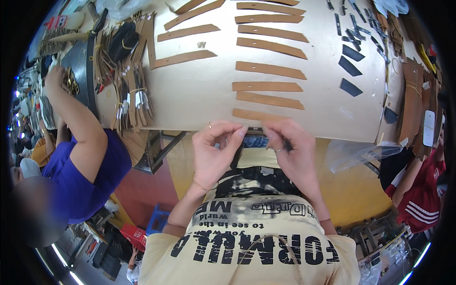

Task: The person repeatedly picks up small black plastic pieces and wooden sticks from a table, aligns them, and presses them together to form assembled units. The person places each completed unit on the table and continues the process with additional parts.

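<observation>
Both of my hands are raised at the table's near edge, a short gap between them. My left hand (pixel 216 147) is closed, thumb and forefinger pressed together; anything in that pinch is too small to make out. Curled fingers on my right hand (pixel 292 145) also close toward the thumb, with a dark patch in their hollow that I cannot identify. Just beyond my fingertips lies the nearest brown leather strip (pixel 256 115), partly covered by my right hand. Several similar strips, each with a slanted end and a small slot, form a column (pixel 268 87) going away from me.
More brown strips (pixel 185 58) lie left of the column on the pale tabletop (pixel 194 104). Black pieces (pixel 350 87) and small black straps (pixel 354 35) are at right. Bundled strips (pixel 135 95) sit at left, beside a co-worker in purple (pixel 102 166). Another person in red (pixel 420 204) is at right.
</observation>
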`<move>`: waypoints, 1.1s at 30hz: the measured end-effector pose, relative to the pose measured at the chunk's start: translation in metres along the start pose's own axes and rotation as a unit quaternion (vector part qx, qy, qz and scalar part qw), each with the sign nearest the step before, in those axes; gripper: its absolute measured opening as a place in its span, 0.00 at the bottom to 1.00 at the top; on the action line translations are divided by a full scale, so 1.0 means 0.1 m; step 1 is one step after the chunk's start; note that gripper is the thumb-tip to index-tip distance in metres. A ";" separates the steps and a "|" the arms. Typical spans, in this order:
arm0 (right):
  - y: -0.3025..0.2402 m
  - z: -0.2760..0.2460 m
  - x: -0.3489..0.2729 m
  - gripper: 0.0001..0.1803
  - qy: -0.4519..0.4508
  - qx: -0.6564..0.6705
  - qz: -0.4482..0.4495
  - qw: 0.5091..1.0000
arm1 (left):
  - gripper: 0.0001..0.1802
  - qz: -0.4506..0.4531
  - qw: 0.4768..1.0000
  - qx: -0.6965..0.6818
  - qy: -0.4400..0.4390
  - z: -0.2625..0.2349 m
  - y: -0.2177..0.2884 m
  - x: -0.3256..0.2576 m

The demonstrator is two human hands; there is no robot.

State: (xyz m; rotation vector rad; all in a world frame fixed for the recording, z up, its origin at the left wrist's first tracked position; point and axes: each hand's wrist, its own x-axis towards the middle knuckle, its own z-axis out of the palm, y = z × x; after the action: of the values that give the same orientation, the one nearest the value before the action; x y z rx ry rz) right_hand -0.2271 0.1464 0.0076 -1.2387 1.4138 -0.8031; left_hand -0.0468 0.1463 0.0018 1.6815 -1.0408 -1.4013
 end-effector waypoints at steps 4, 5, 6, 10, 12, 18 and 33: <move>-0.01 0.14 0.13 0.19 0.041 -0.052 0.000 0.998 | 0.04 0.085 0.990 0.095 0.055 0.03 -0.01 0.17; -0.02 0.16 0.15 0.20 0.048 -0.048 0.013 0.998 | 0.04 0.092 0.986 0.126 0.053 0.03 -0.01 0.20; -0.02 0.18 0.17 0.21 0.053 -0.043 0.019 0.997 | 0.04 0.097 0.982 0.156 0.051 0.02 0.00 0.22; 0.01 0.20 0.21 0.23 0.051 -0.077 0.024 0.995 | 0.04 0.075 0.979 0.186 0.039 0.02 0.03 0.25; 0.03 0.21 0.20 0.21 0.051 -0.085 0.024 0.995 | 0.04 0.082 0.979 0.181 0.042 0.02 0.04 0.25; 0.07 0.25 0.20 0.21 0.066 -0.086 0.001 0.994 | 0.04 0.073 0.979 0.184 0.049 0.02 0.04 0.25; 0.08 0.27 0.21 0.18 0.069 -0.084 -0.009 0.994 | 0.04 0.087 0.975 0.197 0.053 0.03 0.03 0.27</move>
State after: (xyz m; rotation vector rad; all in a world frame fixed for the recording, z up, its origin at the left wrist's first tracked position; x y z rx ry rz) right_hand -0.2019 0.1324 -0.0120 -1.3461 1.6119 -0.8078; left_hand -0.0479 0.1208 -0.0074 1.8644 -1.4373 -1.0257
